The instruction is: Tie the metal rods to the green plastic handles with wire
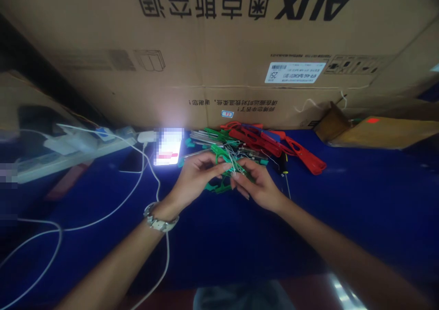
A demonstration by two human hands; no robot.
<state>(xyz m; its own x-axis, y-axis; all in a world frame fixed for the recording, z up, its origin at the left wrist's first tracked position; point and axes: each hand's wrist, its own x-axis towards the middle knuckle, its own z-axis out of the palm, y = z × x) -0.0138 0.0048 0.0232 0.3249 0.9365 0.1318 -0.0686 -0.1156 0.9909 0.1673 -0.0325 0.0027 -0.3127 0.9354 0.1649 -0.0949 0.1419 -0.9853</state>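
Fingertips pinched together, my left hand (199, 175) and my right hand (259, 182) meet over the pile. Between them is a green plastic piece (219, 151) with thin white strings (234, 158) that loop over the fingers. Exactly which string or edge each hand pinches is too blurred to tell. Just below the fingers hangs or lies more green plastic (222, 185). Behind the hands, red plastic handles (255, 141) and silver metal rods (207, 137) lie heaped on the blue table surface.
A large cardboard box (206, 40) walls off the back. Left of the pile stands a lit phone (167, 150), near a white cable (137, 186) and a power strip (72, 152). A yellowish cardboard piece (384, 134) lies at right; a thin screwdriver-like tool (287, 184) is beside the pile.
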